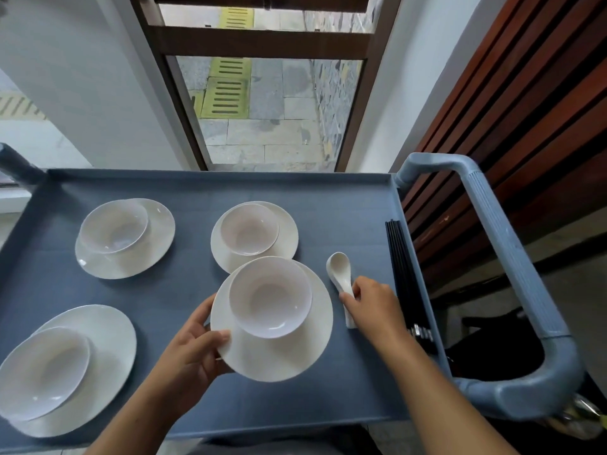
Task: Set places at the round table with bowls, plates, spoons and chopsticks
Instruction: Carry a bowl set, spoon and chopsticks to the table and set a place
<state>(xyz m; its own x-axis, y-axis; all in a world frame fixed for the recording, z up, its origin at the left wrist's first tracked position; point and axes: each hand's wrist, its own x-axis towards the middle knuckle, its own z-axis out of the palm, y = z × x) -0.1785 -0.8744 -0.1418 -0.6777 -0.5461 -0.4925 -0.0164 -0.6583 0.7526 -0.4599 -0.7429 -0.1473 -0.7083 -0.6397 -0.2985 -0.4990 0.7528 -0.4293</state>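
My left hand grips the left rim of a white plate that carries a white bowl, held just above the blue cart tray. To the right, my right hand closes on the handle of a white ceramic spoon lying on the tray. Black chopsticks lie bundled along the tray's right edge, just beyond that hand. Three more plate-and-bowl sets rest on the tray: far left, far middle and near left.
The cart's grey-blue handle loops out on the right. A dark wooden slatted wall stands right of the cart. Behind the tray are white walls and a glass door showing paving outside.
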